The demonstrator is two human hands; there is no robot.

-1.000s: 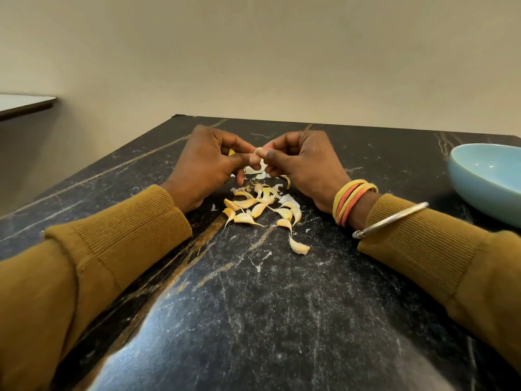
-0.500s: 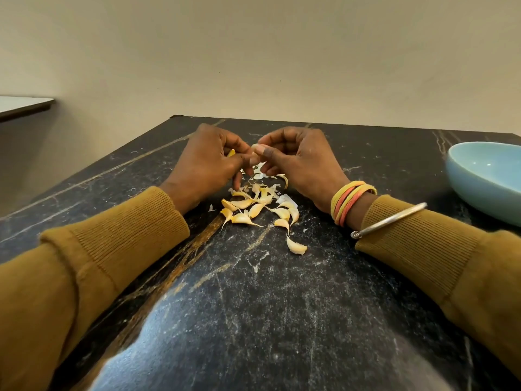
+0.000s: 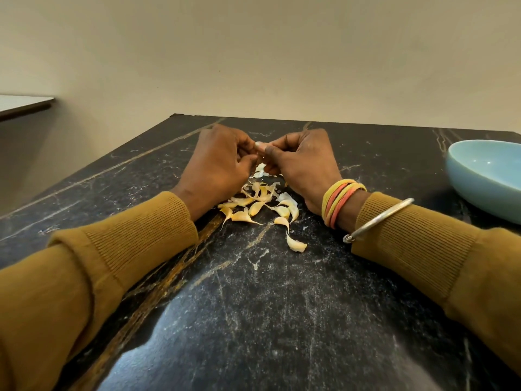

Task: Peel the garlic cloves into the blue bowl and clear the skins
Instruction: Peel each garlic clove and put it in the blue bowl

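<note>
Left hand (image 3: 217,165) and right hand (image 3: 307,165) barely shifted; yellow sliver at left fingertips gone. Table (image 3: 253,306): dark marble. Bowl (image 3: 485,176) at 3 o'clock, well apart, parked there for peeled cloves. Both hands pinch clove (image 3: 259,145) fingertip to fingertip, at 12 o'clock over pile (image 3: 259,204), likely so skins drop in one spot.
</note>
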